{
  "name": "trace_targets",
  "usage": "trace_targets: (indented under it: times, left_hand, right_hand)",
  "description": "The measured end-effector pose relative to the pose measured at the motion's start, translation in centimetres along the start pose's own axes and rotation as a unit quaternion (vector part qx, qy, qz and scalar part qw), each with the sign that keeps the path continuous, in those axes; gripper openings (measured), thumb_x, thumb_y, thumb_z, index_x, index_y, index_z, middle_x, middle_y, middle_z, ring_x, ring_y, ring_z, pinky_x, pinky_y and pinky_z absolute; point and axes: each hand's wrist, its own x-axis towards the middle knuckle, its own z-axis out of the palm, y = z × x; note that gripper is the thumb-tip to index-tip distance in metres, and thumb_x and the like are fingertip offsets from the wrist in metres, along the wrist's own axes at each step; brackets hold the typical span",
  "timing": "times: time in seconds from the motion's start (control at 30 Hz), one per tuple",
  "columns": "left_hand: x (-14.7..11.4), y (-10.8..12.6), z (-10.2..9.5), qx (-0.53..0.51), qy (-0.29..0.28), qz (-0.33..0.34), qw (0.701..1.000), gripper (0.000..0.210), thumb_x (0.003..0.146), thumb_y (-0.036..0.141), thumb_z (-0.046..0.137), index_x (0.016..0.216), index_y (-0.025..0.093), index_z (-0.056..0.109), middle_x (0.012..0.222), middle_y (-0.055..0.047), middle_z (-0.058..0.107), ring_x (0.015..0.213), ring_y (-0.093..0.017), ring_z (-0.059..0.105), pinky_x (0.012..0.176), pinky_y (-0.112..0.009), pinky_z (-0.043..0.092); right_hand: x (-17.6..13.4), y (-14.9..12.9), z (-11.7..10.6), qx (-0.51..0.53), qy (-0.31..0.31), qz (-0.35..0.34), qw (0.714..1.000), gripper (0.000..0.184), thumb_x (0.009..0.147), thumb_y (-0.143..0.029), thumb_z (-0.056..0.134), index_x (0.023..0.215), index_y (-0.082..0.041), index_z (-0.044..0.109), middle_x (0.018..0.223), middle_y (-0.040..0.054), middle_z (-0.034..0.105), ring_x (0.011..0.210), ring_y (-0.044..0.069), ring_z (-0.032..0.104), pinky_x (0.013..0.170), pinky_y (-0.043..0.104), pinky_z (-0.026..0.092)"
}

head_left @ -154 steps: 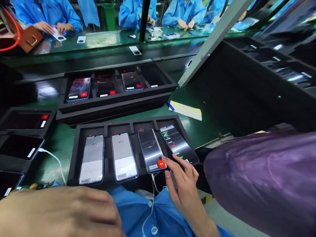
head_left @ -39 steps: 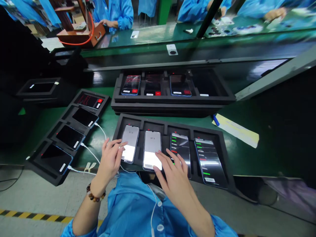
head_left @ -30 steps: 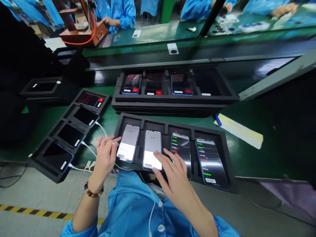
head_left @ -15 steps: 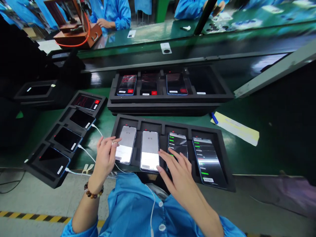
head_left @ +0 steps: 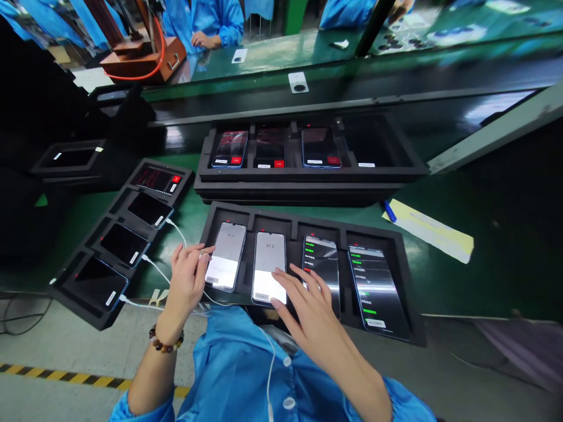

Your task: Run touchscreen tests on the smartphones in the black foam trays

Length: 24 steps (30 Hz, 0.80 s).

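In the head view, a black foam tray [head_left: 303, 220] holds several smartphones in separate slots. My left hand [head_left: 189, 272], loosely bent and holding nothing, is at the left edge of the leftmost phone [head_left: 228, 252], whose screen is grey and white. Beside it lies a second grey-white phone [head_left: 269, 258] reading 87.5. Over its lower right part reaches my right hand [head_left: 310, 305], fingers spread; contact with the glass is hard to tell. A third phone [head_left: 329, 258], partly covered by that hand, and a fourth phone [head_left: 378, 293] show dark screens with green text lines.
At left, another foam tray [head_left: 99, 234] holds phones, several with white cables [head_left: 156, 269]. Behind, stacked trays [head_left: 303, 176] carry dark-screened phones. A blue pen [head_left: 389, 211] and yellow-white paper [head_left: 433, 231] lie right. Across the bench, a co-worker's hand [head_left: 204, 40] rests near a brown fixture [head_left: 147, 64].
My right hand has shifted slightly left, farther across the second phone's lower screen. My left hand stays nearly still. The view has moved a little, and the co-worker's hand across the bench has shifted.
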Motion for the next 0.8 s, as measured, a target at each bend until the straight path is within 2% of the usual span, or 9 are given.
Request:
trace_targets:
  times: [0.2,0.33,0.4,0.47,0.57,0.63,0.7,0.73,0.8]
  left_hand:
    - [0.0,-0.6,-0.2,-0.005,0.018,0.003,1.000,0.033,0.117,0.036,0.040,0.103,0.028,0.069,0.122,-0.003,0.085,0.122,-0.027,0.074,0.128,-0.058,0.034]
    - [0.1,-0.5,-0.6,-0.022,0.025,-0.003,0.999,0.034,0.116,0.037,0.042,0.099,0.027,0.070,0.117,-0.005,0.085,0.117,-0.027,0.075,0.127,-0.058,0.036]
    - [-0.1,0.1,-1.2,-0.052,0.011,-0.025,0.998,0.038,0.114,0.044,0.045,0.094,0.027,0.071,0.107,-0.006,0.084,0.107,-0.028,0.075,0.117,-0.053,0.046]
    - [-0.8,1.1,-1.9,-0.129,-0.016,-0.084,0.988,0.044,0.113,0.053,0.047,0.089,0.026,0.071,0.082,-0.005,0.077,0.082,-0.024,0.071,0.089,-0.042,0.056]
    - [-2.8,3.4,-2.0,-0.331,-0.118,-0.204,0.914,0.056,0.108,0.071,0.051,0.084,0.024,0.067,0.058,0.004,0.047,0.051,-0.015,0.041,0.054,-0.029,0.038]
    - [-4.5,5.1,-0.9,-0.442,-0.236,-0.271,0.822,0.062,0.100,0.081,0.057,0.083,0.022,0.065,0.058,0.008,0.035,0.050,-0.012,0.027,0.049,-0.026,0.025]
    - [-6.2,6.5,1.0,-0.482,-0.326,-0.312,0.751,0.066,0.093,0.086,0.063,0.084,0.020,0.066,0.059,0.008,0.035,0.050,-0.011,0.027,0.049,-0.025,0.022]
    - [-6.9,7.1,2.0,-0.481,-0.343,-0.321,0.740,0.068,0.092,0.087,0.064,0.084,0.019,0.068,0.058,0.008,0.039,0.050,-0.011,0.031,0.050,-0.025,0.024]
    - [-8.0,7.8,3.8,-0.464,-0.331,-0.319,0.757,0.071,0.092,0.086,0.063,0.085,0.016,0.073,0.061,0.003,0.052,0.052,-0.012,0.043,0.054,-0.026,0.034]
  right_hand:
    - [-0.2,1.2,-0.5,-0.020,0.029,0.044,0.998,0.043,0.119,-0.045,0.043,0.154,-0.024,0.057,0.152,0.0098,0.069,0.148,0.031,0.054,0.124,0.055,0.035]
    - [-0.3,1.3,-0.7,-0.009,0.034,0.047,0.998,0.042,0.119,-0.046,0.042,0.151,-0.024,0.059,0.152,0.0088,0.068,0.150,0.029,0.053,0.125,0.053,0.034]
    - [-0.2,1.2,-0.8,0.001,0.030,0.033,0.999,0.042,0.119,-0.046,0.042,0.152,-0.025,0.058,0.153,0.0081,0.068,0.151,0.028,0.052,0.126,0.052,0.033]
    - [0.0,1.1,-0.9,0.007,0.026,0.024,0.999,0.042,0.120,-0.046,0.040,0.152,-0.025,0.058,0.153,0.0079,0.068,0.151,0.028,0.053,0.126,0.052,0.034]
    - [1.2,1.9,-1.5,0.003,0.017,0.015,1.000,0.043,0.120,-0.049,0.038,0.150,-0.025,0.060,0.154,0.0078,0.068,0.151,0.029,0.054,0.125,0.054,0.037]
    - [2.6,3.0,-2.0,-0.004,0.008,0.005,1.000,0.047,0.120,-0.051,0.037,0.149,-0.024,0.061,0.155,0.0091,0.067,0.151,0.031,0.054,0.127,0.057,0.038]
    - [4.7,4.4,-2.2,0.000,-0.012,-0.014,1.000,0.051,0.120,-0.052,0.035,0.150,-0.021,0.062,0.157,0.0120,0.065,0.150,0.031,0.056,0.129,0.059,0.040]
    - [5.9,5.0,-2.1,0.008,-0.030,-0.025,0.999,0.053,0.120,-0.053,0.035,0.151,-0.019,0.062,0.159,0.0137,0.063,0.150,0.031,0.056,0.130,0.058,0.041]
    - [8.5,6.2,-1.6,0.026,-0.083,-0.046,0.995,0.056,0.119,-0.053,0.037,0.154,-0.016,0.062,0.162,0.0164,0.059,0.152,0.032,0.056,0.131,0.057,0.042]
